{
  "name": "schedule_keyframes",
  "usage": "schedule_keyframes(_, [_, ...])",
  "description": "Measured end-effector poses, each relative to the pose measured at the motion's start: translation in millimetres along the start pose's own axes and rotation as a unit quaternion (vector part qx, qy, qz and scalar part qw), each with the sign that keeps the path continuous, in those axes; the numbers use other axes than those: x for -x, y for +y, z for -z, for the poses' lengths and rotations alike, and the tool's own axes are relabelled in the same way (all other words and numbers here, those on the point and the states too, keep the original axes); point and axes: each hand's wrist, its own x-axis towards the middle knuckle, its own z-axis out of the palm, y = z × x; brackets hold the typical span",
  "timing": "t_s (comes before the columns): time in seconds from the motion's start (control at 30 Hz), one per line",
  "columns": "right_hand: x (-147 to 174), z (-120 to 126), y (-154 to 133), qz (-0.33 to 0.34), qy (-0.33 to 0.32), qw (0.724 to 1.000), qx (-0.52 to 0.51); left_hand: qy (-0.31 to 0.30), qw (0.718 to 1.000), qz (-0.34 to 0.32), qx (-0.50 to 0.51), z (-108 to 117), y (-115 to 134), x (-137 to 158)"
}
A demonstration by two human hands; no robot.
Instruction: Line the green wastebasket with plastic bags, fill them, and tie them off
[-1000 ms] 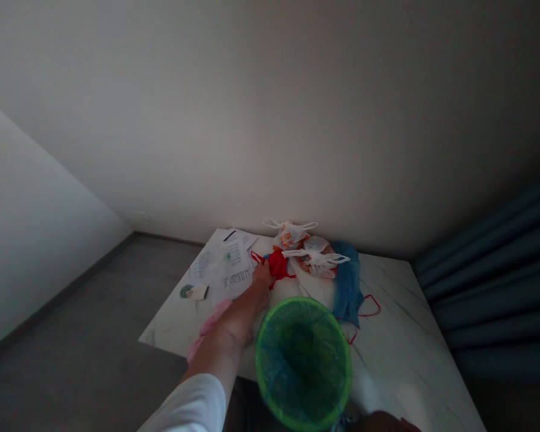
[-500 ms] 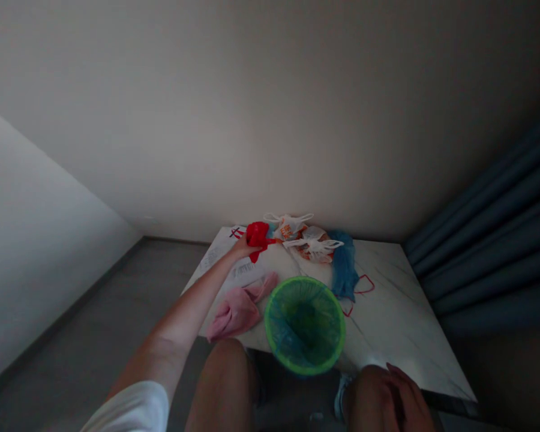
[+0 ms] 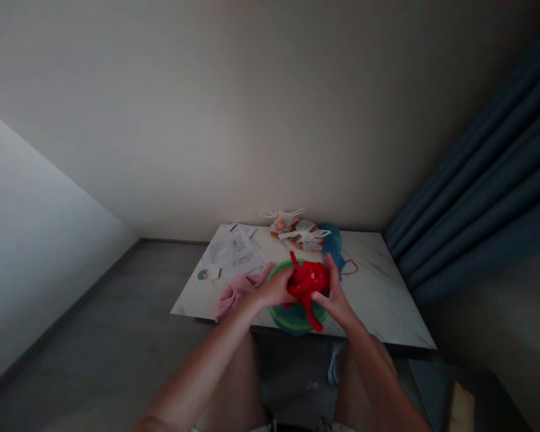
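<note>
Pale wall (image 3: 261,120), blue curtain (image 3: 477,186), grey floor (image 3: 108,324)

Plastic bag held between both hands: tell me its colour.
Red; the plastic bag shows best in the head view.

We read this as a room in a home, exact type unclear; pleated blue-grey curtain (image 3: 472,204), plain painted wall (image 3: 252,120), dark skirting board (image 3: 27,355) along grey floor (image 3: 117,336); marble-patterned table (image 3: 382,294) with papers (image 3: 243,248), knotted carrier bags (image 3: 306,235), bag-lined wastebasket (image 3: 292,327).
</note>
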Motion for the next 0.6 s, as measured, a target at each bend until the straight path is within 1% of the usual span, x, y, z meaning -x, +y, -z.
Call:
schedule_keyframes(0.03, [-10, -9, -3, 0.015, -0.013, 1.000, -0.001, -0.003, 1.000, 0.000, 0.009, -14, 2, 1])
schedule_keyframes(0.1, [-18, -26, -7, 0.043, -0.005, 0.999, 0.018, 0.011, 0.999, 0.007, 0.042, -34, 2, -2])
schedule_keyframes(0.17, [-15, -41, -9, 0.050, 0.044, 0.997, 0.046, 0.050, 0.997, 0.020, 0.063, -47, 2, -4])
schedule_keyframes(0.2, [-12, -48, -8, 0.040, 0.078, 0.995, 0.056, 0.072, 0.995, 0.024, 0.065, -52, 2, -4])
schedule_keyframes(0.27, [-8, -58, -4, -0.002, 0.144, 0.987, 0.065, 0.108, 0.992, 0.024, 0.065, -56, 1, 2])
schedule_keyframes(0.3, [-8, -60, 1, -0.032, 0.163, 0.984, 0.065, 0.115, 0.991, 0.022, 0.066, -57, 0, 8])
schedule_keyframes(0.33, [-10, -62, 6, -0.065, 0.166, 0.982, 0.064, 0.109, 0.992, 0.021, 0.067, -56, -1, 16])
schedule_keyframes(0.4, [-19, -63, 20, -0.133, 0.135, 0.979, 0.070, 0.077, 0.995, 0.023, 0.058, -51, -8, 34])
schedule_keyframes(0.47, [-30, -64, 33, -0.205, 0.085, 0.972, 0.078, 0.059, 0.998, 0.035, 0.009, -42, -19, 55])
schedule_keyframes(0.53, [-41, -67, 43, -0.278, 0.035, 0.958, 0.064, 0.078, 0.994, 0.050, -0.064, -32, -33, 74])
schedule_keyframes(0.6, [-45, -71, 47, -0.323, 0.004, 0.946, 0.030, 0.108, 0.985, 0.055, -0.121, -25, -47, 88])
